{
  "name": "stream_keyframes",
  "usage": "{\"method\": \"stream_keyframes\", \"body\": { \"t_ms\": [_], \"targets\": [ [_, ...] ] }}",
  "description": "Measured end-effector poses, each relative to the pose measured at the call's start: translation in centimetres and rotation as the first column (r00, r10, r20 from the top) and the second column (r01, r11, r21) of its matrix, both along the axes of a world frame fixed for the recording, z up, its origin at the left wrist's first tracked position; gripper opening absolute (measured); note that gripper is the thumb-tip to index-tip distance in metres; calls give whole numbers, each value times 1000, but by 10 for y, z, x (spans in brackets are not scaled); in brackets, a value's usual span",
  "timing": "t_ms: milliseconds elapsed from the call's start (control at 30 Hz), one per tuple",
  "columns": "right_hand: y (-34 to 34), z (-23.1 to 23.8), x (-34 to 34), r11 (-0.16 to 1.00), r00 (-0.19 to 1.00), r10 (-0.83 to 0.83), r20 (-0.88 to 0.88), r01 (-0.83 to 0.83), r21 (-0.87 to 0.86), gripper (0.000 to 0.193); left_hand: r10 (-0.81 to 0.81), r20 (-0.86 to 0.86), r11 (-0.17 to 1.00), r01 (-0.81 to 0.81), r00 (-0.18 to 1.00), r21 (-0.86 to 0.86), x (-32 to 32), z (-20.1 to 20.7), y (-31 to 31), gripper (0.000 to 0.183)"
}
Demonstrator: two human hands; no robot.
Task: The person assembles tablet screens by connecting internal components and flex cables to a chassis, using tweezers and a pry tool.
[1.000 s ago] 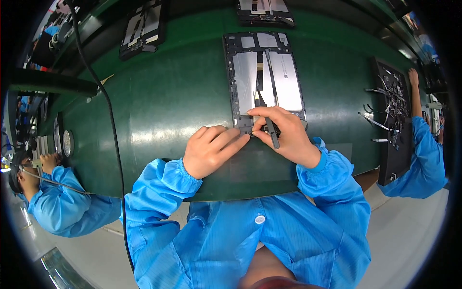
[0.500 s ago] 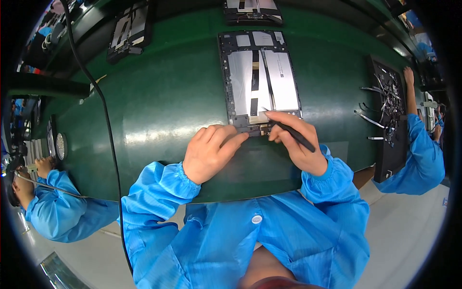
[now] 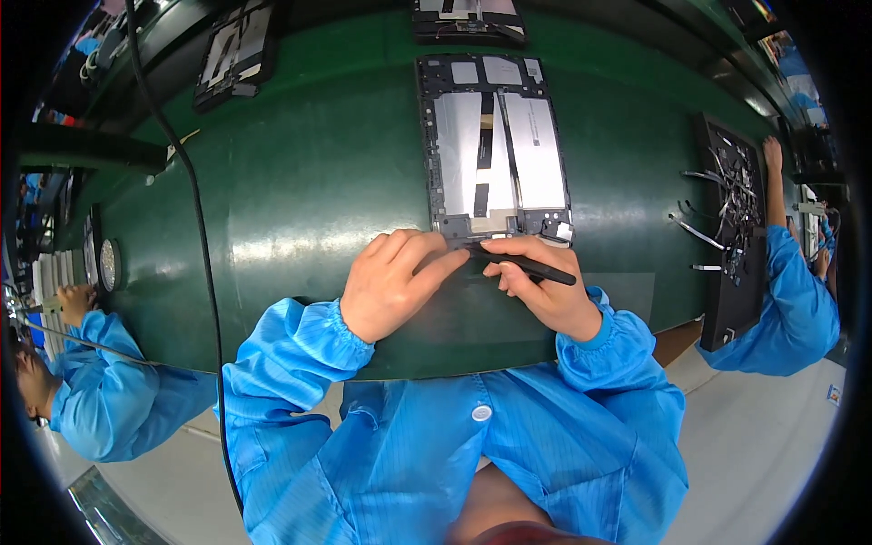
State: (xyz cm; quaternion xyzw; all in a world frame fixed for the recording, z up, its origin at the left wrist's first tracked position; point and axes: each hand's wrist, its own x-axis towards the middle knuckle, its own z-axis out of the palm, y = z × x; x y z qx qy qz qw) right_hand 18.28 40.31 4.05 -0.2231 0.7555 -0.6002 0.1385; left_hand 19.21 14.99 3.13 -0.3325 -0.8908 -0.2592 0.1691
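An opened tablet (image 3: 536,145) lies on the green bench before me, its inside facing up with silver battery panels and dark flat cables. My left hand (image 3: 392,280) is closed at its near left corner, fingers curled and thumb along the near edge. My right hand (image 3: 542,283) pinches a slim black tool (image 3: 540,269), too blurred to name more exactly. The tool slants across the near edge, its tip close to my left thumb. Fingers hide part of that edge and the exact contact. A small white patch (image 3: 564,232) shows at the near right corner.
Two more opened tablets lie beyond, one far left (image 3: 234,56) and one far middle (image 3: 468,18). A black tray (image 3: 734,300) full of small cabled parts stands right. A black cable (image 3: 204,236) hangs at left. Co-workers' blue sleeves (image 3: 109,391) show on both sides.
My right hand has moved left and nearer to me, and the tool now lies flatter, beside my left thumb. The near right corner of the tablet is uncovered. My left hand stays at its corner.
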Motion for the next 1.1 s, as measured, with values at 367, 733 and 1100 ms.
{"method": "stream_keyframes", "body": {
  "t_ms": [367,733,1100],
  "targets": [
    [-6,-5,-4,999,982,-34,-185,31,-19,24,7,-13,1000,-7,1000,-9,-2,2,0,46],
    [-3,7,4,970,965,-225,133,235,-61,18,4,-6,1000,-4,1000,-23,0,3,-1,47],
    [-8,-8,3,987,993,-117,-18,114,-112,23,19,-62,997,-24,998,-76,5,6,-2,49]
  ]
}}
